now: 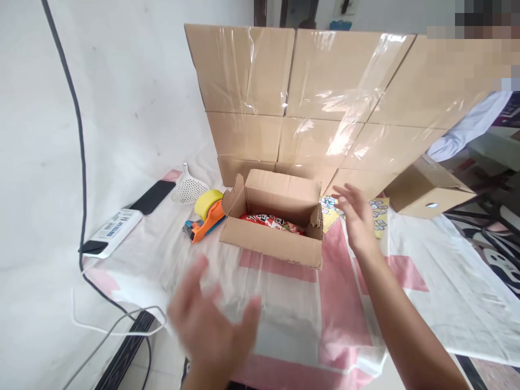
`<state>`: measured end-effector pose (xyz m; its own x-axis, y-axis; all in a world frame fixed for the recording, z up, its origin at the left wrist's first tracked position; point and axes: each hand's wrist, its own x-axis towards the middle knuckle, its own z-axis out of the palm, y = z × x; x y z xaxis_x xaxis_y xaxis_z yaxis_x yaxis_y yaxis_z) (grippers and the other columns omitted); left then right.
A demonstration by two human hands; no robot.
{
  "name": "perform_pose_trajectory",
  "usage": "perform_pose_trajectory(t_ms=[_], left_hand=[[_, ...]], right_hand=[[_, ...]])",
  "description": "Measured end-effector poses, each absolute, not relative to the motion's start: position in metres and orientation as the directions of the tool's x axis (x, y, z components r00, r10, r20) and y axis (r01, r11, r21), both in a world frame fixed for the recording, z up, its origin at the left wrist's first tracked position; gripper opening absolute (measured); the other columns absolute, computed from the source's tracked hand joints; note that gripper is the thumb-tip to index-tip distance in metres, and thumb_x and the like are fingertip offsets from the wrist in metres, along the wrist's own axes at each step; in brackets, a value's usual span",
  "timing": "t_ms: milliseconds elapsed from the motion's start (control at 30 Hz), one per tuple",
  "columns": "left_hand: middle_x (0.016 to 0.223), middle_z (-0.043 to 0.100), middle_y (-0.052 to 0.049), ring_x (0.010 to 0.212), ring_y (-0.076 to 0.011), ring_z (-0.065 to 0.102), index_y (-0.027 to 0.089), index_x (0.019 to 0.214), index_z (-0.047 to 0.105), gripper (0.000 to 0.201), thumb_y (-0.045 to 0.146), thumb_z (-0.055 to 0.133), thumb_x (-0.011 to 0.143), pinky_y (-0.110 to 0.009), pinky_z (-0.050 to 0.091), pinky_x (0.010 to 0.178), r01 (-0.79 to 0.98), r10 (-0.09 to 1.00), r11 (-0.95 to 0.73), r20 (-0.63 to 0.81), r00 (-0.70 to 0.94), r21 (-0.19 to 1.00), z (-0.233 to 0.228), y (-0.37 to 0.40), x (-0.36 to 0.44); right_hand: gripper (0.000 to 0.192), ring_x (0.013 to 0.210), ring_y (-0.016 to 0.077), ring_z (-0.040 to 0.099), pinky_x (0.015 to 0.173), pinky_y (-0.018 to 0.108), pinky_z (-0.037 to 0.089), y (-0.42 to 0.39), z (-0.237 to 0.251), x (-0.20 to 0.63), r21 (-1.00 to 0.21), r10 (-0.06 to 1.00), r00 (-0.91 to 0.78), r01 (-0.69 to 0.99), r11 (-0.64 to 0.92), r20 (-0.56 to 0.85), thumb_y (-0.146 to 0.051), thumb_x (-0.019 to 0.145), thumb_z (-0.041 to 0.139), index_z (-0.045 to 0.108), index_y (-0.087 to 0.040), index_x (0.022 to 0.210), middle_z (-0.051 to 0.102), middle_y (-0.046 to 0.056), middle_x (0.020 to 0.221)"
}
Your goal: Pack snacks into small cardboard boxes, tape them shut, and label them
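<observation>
A small cardboard box (pixel 272 244) stands on the cloth-covered table with its flaps spread apart. Inside it lies a red printed packet (pixel 274 222), partly hidden by the front flap. My left hand (pixel 213 319), blurred, hovers in front of the box with thumb and fingers apart and nothing in it. To the right of the box is my right hand (pixel 357 219), fingers stretched out and empty, over a yellow printed sheet (pixel 379 216). Left of the box sits an orange and blue tape dispenser (pixel 207 221) with a yellow tape roll (pixel 208 201).
Behind the box rises a tall taped cardboard panel (pixel 325 97). A white strainer (pixel 190 189), a black phone (pixel 153 197) and a white device (pixel 116 233) lie at the left. Another carton (pixel 426 189) stands at the right, near a person's sleeve (pixel 467 130). A black cable (pixel 77 108) hangs along the wall.
</observation>
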<state>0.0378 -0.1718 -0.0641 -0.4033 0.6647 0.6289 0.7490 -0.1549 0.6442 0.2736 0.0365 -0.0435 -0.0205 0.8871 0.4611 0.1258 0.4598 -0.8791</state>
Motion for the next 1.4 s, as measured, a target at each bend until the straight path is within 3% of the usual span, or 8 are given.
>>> perform_pose_trajectory(t_ms=[100, 200, 333, 500, 667, 867, 1167, 1400], left_hand=[[0.168, 0.024, -0.014, 0.155, -0.0345, 0.026, 0.030, 0.163, 0.019, 0.082, 0.056, 0.059, 0.096, -0.057, 0.036, 0.120, 0.669, 0.610, -0.210, 0.631, -0.480, 0.713, -0.061, -0.131, 0.004], [0.146, 0.059, -0.010, 0.143, -0.0308, 0.048, 0.030, 0.147, 0.051, 0.050, 0.053, 0.039, 0.105, -0.054, 0.039, 0.118, 0.652, 0.830, -0.300, 0.527, -0.180, 0.696, -0.062, -0.098, -0.035], [0.144, 0.061, -0.011, 0.148, -0.0381, 0.039, 0.028, 0.140, 0.060, 0.068, 0.074, 0.052, 0.091, -0.058, 0.033, 0.121, 0.736, 0.805, -0.508, 0.550, 0.221, 0.448, -0.077, -0.090, -0.055], [0.153, 0.048, -0.021, 0.142, -0.0394, 0.048, 0.022, 0.156, 0.037, 0.102, 0.070, 0.075, 0.074, -0.055, 0.043, 0.116, 0.790, 0.688, -0.546, 0.687, 0.233, 0.280, -0.088, -0.095, -0.054], [0.147, 0.055, -0.021, 0.133, -0.0374, 0.059, 0.021, 0.149, 0.046, 0.089, 0.065, 0.077, 0.078, -0.045, 0.056, 0.100, 0.790, 0.658, -0.592, 0.660, 0.362, 0.157, -0.073, -0.092, -0.065], [0.108, 0.067, -0.004, 0.094, -0.0204, 0.071, 0.028, 0.123, 0.060, 0.039, 0.035, 0.074, 0.088, -0.030, 0.058, 0.074, 0.899, 0.765, -0.203, 0.636, -0.102, 0.388, -0.041, -0.078, -0.037], [0.147, 0.054, -0.009, 0.138, -0.0312, 0.051, 0.027, 0.130, 0.062, 0.054, 0.056, 0.069, 0.085, -0.049, 0.042, 0.117, 0.814, 0.797, 0.127, 0.431, -0.424, 0.567, -0.053, -0.070, -0.076], [0.113, 0.073, -0.009, 0.107, -0.0297, 0.070, 0.022, 0.133, 0.060, 0.060, 0.046, 0.071, 0.080, -0.044, 0.056, 0.094, 0.637, 0.784, 0.373, 0.138, -0.605, 0.675, -0.094, -0.071, -0.118]], right_hand=[[0.059, 0.128, 0.0282, 0.063, 0.113, 0.054, 0.046, 0.056, -0.079, 0.267, -0.941, 0.939, -0.108, 0.057, 0.333, 0.326, -0.057, 0.087, 0.071, 0.058, -0.029, 0.137, 0.069, 0.011, 0.133], [0.061, 0.133, 0.0242, 0.058, 0.117, 0.047, 0.042, 0.056, -0.095, 0.264, -0.939, 0.928, -0.172, 0.039, 0.342, 0.331, -0.056, 0.090, 0.069, 0.055, -0.033, 0.145, 0.066, 0.008, 0.138], [0.058, 0.117, 0.0195, 0.065, 0.111, 0.042, 0.047, 0.048, -0.091, 0.265, -0.917, 0.897, -0.217, 0.022, 0.398, 0.385, -0.050, 0.097, 0.063, 0.047, -0.037, 0.151, 0.070, 0.002, 0.122], [0.030, 0.131, 0.0282, 0.054, 0.112, 0.045, 0.041, 0.039, -0.080, 0.271, -0.813, 0.765, -0.424, 0.102, 0.573, 0.485, -0.044, 0.102, 0.053, 0.077, -0.028, 0.093, 0.065, 0.007, 0.128], [0.031, 0.133, 0.0313, 0.051, 0.110, 0.045, 0.039, 0.033, -0.084, 0.270, -0.841, 0.783, -0.451, 0.118, 0.529, 0.429, -0.046, 0.102, 0.049, 0.069, -0.026, 0.091, 0.062, 0.006, 0.133], [0.043, 0.129, 0.0299, 0.056, 0.104, 0.044, 0.047, 0.026, -0.089, 0.262, -0.950, 0.864, -0.397, -0.083, 0.302, 0.310, -0.062, 0.100, 0.042, 0.054, -0.039, 0.134, 0.063, 0.004, 0.134], [0.064, 0.144, 0.0317, 0.041, 0.109, 0.042, 0.044, 0.011, -0.078, 0.274, -0.940, 0.863, -0.439, 0.105, 0.325, 0.250, -0.047, 0.087, 0.063, 0.043, -0.041, 0.148, 0.050, 0.000, 0.151], [0.063, 0.139, 0.0365, 0.049, 0.113, 0.058, 0.041, 0.016, -0.090, 0.272, -0.891, 0.877, -0.187, 0.016, 0.453, 0.442, -0.066, 0.086, 0.060, 0.051, -0.044, 0.145, 0.056, 0.006, 0.145]])
